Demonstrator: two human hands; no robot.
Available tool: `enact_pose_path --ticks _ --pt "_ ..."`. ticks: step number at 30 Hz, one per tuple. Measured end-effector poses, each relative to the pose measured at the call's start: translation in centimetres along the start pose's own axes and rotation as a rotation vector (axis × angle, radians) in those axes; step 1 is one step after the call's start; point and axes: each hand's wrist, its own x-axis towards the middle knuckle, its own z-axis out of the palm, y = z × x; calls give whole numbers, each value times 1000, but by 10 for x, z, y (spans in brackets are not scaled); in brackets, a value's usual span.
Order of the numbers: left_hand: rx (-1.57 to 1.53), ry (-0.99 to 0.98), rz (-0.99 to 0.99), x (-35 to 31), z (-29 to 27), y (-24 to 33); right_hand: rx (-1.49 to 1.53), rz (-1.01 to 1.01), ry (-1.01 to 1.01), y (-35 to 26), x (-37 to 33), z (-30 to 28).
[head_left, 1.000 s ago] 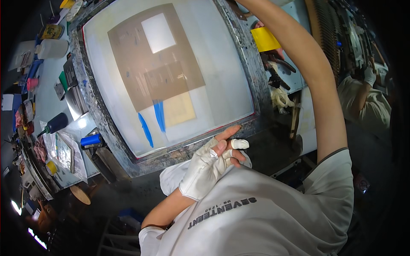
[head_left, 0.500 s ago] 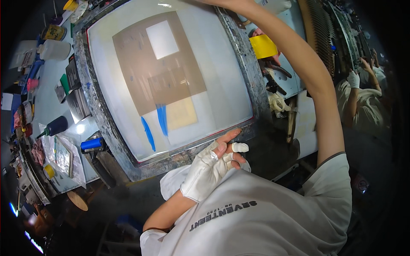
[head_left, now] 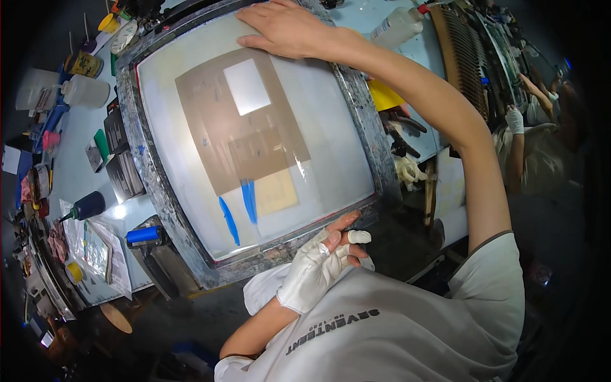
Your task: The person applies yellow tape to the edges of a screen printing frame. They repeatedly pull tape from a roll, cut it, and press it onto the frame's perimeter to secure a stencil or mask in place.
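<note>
A framed printing screen (head_left: 219, 275) with pale mesh, a brown rectangular stencil area (head_left: 210, 121) and two strips of blue ink (head_left: 229, 221) lies before me. My bare right hand (head_left: 286, 30) reaches across to the far part of the screen, fingers spread, palm down over the mesh near the far frame edge. My left hand (head_left: 321, 264), in a white glove with some fingertips bare, is at the near right frame edge in front of my shirt. Its index finger points outward over the frame, the other fingers loosely bent and apart. Nothing shows in either hand.
Left of the screen are a blue-handled roller (head_left: 143, 235), a dark bottle (head_left: 88, 205), a plastic bag (head_left: 105, 251) and white jugs (head_left: 86, 91). To the right are a clear bottle (head_left: 398, 27), a yellow piece (head_left: 385, 97) and tools. Another person (head_left: 531, 137) shows at far right.
My right hand, mostly cut off at the top before, now shows whole over the screen's far part. The scene has shifted slightly downward in view. The left hand keeps its pose.
</note>
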Motion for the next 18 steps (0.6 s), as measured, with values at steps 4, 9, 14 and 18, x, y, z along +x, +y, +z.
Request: enact_pose_path --ticks 4,9,14,18 --pt "-19 -30 16 0 -5 -4 69 8 -301 -45 -31 -45" --pt "-17 -10 -16 1 -3 -2 373 -74 -579 -144 -152 -146" --pt "-266 -151 -226 -16 2 -18 464 -46 -553 -157 -162 -160" --pt "877 -332 -368 -34 38 43 649 -79 -688 -161 -175 -172"
